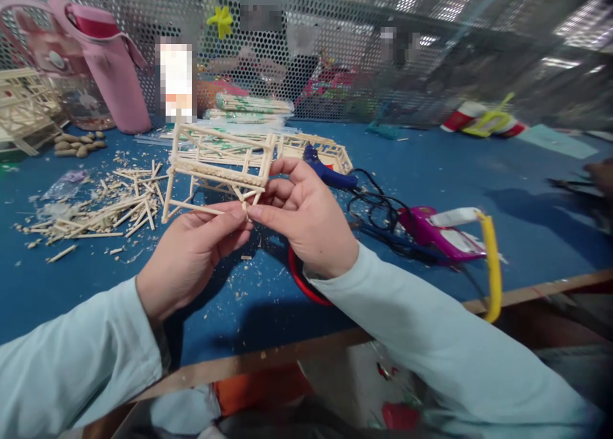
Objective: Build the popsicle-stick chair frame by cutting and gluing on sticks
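Between my two hands is a small frame of thin wooden sticks, held above the blue table and tilted a little. My left hand is closed, thumb and fingers pinching the frame's near lower corner. My right hand grips the same corner from the other side, its thumb tip meeting my left thumb and its other fingers behind the right end. Cut sticks and crumbs are scattered left of the frame. Behind my right hand lies a blue glue gun with a black cord, beside another stick structure.
Pink bottles and peanuts stand at the back left. Bagged sticks lie before the perforated metal screen. To the right are a purple tool and a yellow-handled item over the table edge.
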Demonstrator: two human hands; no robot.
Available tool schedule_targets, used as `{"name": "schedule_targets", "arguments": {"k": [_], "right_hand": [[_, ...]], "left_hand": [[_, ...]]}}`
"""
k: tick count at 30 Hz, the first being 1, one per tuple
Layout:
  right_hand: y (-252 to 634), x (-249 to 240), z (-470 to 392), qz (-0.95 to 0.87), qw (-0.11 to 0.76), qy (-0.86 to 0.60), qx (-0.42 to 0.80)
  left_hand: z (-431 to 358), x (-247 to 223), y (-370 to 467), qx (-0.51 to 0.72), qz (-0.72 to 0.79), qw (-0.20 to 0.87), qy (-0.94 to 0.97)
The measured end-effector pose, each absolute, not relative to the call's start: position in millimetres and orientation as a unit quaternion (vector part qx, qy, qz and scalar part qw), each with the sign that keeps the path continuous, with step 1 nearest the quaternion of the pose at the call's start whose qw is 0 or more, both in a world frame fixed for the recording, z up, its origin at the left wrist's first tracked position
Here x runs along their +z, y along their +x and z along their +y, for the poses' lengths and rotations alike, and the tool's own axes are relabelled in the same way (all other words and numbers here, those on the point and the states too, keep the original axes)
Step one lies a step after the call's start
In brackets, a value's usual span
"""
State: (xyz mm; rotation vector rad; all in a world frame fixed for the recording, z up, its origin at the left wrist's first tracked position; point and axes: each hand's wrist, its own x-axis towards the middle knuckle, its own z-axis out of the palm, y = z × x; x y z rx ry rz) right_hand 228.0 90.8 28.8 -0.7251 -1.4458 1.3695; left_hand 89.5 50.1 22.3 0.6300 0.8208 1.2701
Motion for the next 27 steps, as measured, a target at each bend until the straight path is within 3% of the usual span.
{"name": "schedule_targets", "arguments": {"k": [27], "right_hand": [[227.0, 26.0, 93.3, -0.618, 0.497, -0.268, 0.547]], "left_hand": [[49.0, 19.3, 87.1, 0.569, 0.411, 0.622, 0.348]]}}
